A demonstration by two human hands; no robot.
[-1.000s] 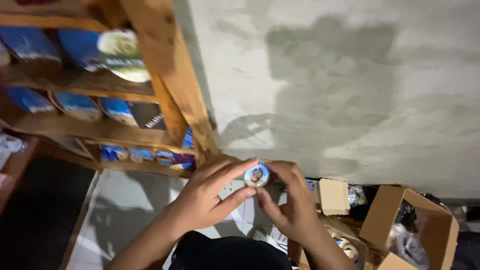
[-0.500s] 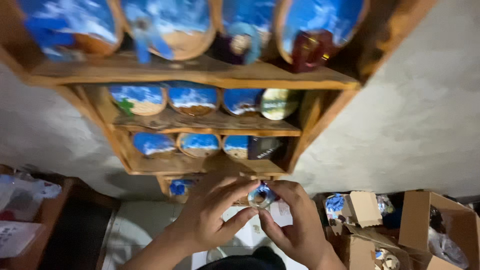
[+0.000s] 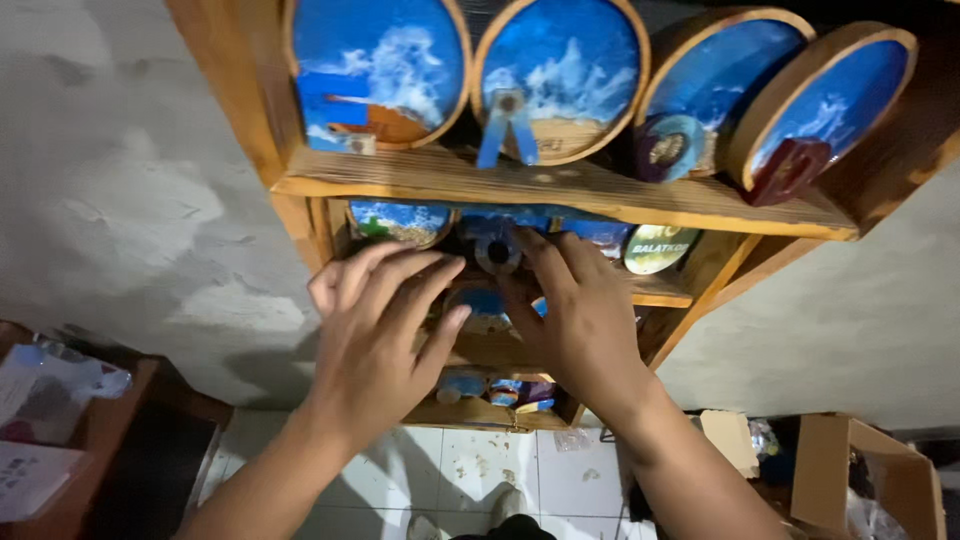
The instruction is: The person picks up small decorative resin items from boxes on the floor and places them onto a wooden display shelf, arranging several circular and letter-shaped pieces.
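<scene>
A wooden shelf unit point(image 3: 560, 190) with several tiers stands against a rough, grey plastered wall point(image 3: 130, 200), its boards stained warm brown. The floor point(image 3: 480, 470) below is laid with pale square tiles bearing small dark specks. A dark wooden counter point(image 3: 110, 420) sits at lower left, and open cardboard boxes point(image 3: 860, 470) stand at lower right; lighting is dim and uneven.

The warm orange-brown wooden shelf point(image 3: 560, 190) carries round wood-rimmed plaques point(image 3: 380, 65) painted deep blue with white foaming waves and a sandy tan band (one farther right wears a dark red tag). A small round blue-and-grey disc point(image 3: 497, 250) sits under it. A yellow-green oval plaque point(image 3: 660, 248) lies right. The wall point(image 3: 130, 200) is mottled grey.
</scene>
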